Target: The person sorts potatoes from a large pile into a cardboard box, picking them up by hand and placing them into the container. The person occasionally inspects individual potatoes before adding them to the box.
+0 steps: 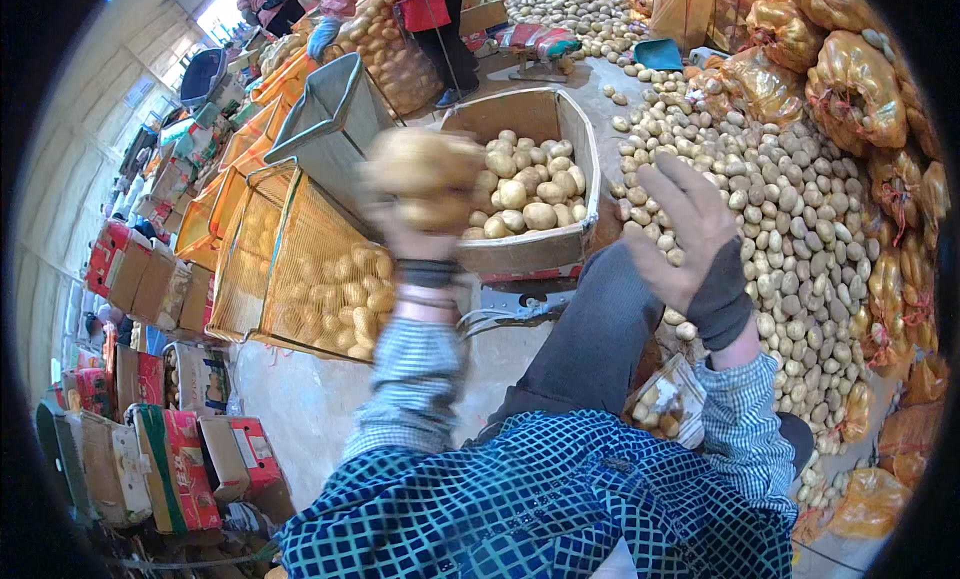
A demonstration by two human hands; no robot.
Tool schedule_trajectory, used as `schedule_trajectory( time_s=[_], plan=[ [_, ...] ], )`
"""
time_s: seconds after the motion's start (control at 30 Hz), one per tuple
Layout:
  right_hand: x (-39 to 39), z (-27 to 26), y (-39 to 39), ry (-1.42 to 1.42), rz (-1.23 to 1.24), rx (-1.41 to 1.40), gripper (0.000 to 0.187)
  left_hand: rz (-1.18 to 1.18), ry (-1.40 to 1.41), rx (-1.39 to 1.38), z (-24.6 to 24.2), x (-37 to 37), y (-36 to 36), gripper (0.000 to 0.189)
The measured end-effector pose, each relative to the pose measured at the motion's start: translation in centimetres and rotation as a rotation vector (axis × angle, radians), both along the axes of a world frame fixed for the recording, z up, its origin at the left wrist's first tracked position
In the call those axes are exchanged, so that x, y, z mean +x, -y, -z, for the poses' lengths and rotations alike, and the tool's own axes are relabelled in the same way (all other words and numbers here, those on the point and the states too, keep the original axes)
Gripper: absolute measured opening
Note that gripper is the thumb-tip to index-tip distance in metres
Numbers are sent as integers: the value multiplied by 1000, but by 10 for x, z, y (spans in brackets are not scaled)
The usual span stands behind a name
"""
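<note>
My left hand, blurred by motion, is raised between the carton and the mesh bag and holds several potatoes. Its fingers are mostly hidden by them. Beside it, a large open cardboard box holds a layer of loose potatoes. Over the edge of a big potato pile, my right hand is spread with nothing in it. Both wrists have dark cuffs. An orange mesh bag on a wire frame, partly filled with potatoes, stands left of the box. Behind it is a grey framed bag.
Filled orange bags line the right side. Cartons stand in rows at the left. A blue dustpan lies at the pile's far edge. People stand at the back. A small bag with potatoes is beside my leg.
</note>
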State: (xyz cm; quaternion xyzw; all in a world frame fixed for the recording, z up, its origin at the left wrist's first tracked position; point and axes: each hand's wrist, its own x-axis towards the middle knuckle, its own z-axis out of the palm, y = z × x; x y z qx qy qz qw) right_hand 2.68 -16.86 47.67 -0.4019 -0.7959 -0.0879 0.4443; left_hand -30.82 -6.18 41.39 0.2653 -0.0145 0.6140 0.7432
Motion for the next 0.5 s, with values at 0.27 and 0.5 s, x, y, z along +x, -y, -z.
schedule_trajectory(
  time_s=[0.27,0.5],
  plan=[
    [228,45,84,-221,733,-172,38,-1218,-1520,-182,-49,-363,-9,30],
    [415,102,265,-431,1148,-173,33,-1347,-1960,76,-41,-208,-62,40]
  ],
)
